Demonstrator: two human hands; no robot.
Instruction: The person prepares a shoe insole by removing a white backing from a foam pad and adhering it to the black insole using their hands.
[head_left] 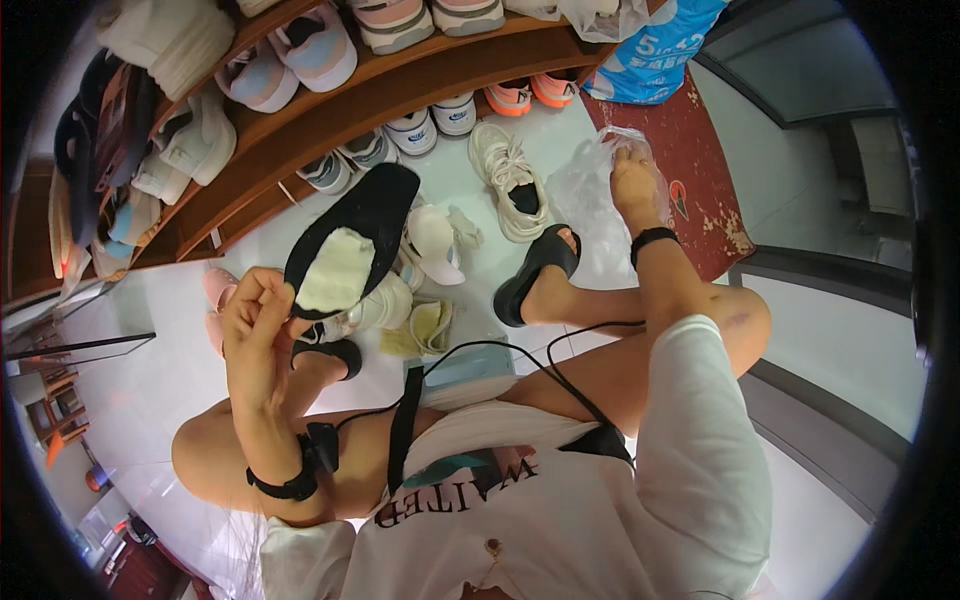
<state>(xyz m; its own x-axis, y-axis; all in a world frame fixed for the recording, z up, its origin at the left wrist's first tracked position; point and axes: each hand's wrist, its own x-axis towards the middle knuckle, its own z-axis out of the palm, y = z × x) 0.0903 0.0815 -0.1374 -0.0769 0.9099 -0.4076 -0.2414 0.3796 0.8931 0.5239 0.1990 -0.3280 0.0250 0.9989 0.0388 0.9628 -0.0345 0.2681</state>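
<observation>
Leftmost, a wooden shoe rack full of shoes curves across the top. Below it, the left hand pinches the edge of a black insole with a cream patch, raised above the floor. A laced pale sneaker sits between the hands, which are well apart. Further right, the right hand curls at the top of a clear plastic bag; I cannot tell whether it grips.
</observation>
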